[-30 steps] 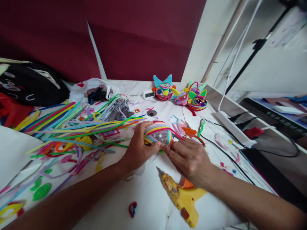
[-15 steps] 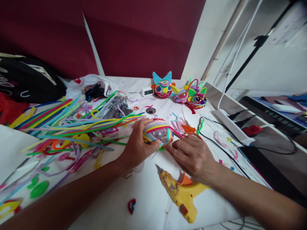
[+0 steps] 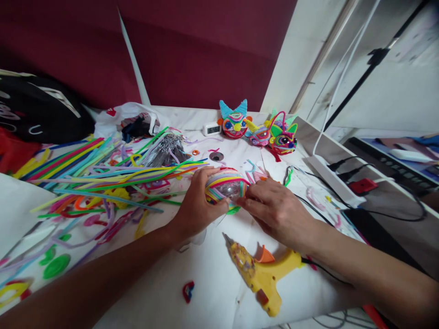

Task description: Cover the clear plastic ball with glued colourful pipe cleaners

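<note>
A clear round ball [image 3: 229, 188], partly wrapped in bands of coloured pipe cleaners, rests in front of me. Its left side is gripped by my left hand [image 3: 202, 201], thumb in front and fingers behind. My right hand [image 3: 270, 205] is closed at the ball's right edge, its fingertips pinching the end of a pink pipe cleaner [image 3: 244, 181] that curves over the top. The fingers hide that strand's far end. Just below my right hand lies a yellow hot glue gun [image 3: 259, 274] with an orange trigger, its nozzle pointing up and left.
Loose pipe cleaners [image 3: 113, 183] cover the table's left side. Finished animal-like balls [image 3: 234, 121] stand at the back beside a small white digital clock [image 3: 211, 130]. A power strip [image 3: 338, 180] and cables run along the right. A small red and blue piece [image 3: 188, 291] lies in front.
My right hand has shifted slightly up and inward against the ball's right edge, now covering more of the pink strand. My left hand keeps its hold.
</note>
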A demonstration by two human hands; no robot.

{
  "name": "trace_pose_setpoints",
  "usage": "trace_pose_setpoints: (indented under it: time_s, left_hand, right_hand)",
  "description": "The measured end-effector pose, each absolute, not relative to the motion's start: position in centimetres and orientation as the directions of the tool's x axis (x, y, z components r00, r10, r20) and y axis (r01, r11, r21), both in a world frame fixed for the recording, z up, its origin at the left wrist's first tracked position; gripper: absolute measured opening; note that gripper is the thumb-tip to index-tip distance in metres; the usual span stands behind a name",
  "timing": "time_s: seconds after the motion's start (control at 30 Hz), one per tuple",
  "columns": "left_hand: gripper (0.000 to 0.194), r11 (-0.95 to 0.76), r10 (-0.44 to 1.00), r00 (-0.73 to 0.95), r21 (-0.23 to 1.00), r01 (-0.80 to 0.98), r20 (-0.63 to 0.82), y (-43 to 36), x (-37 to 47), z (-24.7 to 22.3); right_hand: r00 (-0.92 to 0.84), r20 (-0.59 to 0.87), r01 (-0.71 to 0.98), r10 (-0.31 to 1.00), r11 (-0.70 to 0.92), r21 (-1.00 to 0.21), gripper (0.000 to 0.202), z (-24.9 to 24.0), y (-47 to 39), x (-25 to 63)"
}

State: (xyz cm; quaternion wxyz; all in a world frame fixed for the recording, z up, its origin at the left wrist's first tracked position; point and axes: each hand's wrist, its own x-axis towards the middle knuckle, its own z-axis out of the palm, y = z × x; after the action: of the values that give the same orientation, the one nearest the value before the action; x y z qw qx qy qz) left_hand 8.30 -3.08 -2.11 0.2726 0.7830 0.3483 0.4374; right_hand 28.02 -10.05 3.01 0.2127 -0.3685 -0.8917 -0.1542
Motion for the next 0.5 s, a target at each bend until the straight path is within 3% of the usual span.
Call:
trace_pose_setpoints:
  time_s: [0.23, 0.37, 0.5]
  left_hand:
    - [0.055, -0.603, 0.786, 0.389, 0.735, 0.31, 0.481, -3.2, 8.2, -1.9]
    - [0.055, -0.612, 0.78, 0.389, 0.728, 0.31, 0.49, -3.1, 8.2, -1.9]
    - [0.055, -0.63, 0.766, 0.399, 0.712, 0.31, 0.504, -3.0, 8.1, -2.0]
  right_hand:
    - [-0.426, 0.409, 0.776, 0.807, 0.558, -0.294, 0.014, 3.4, -9.6, 28.2]
    - [-0.353, 0.307, 0.832, 0.884, 0.446, -0.329, 0.01, 3.9, -9.5, 28.0]
    - [-0.332, 0.213, 0.879, 0.919, 0.383, -0.283, 0.009, 4.7, -9.3, 27.4]
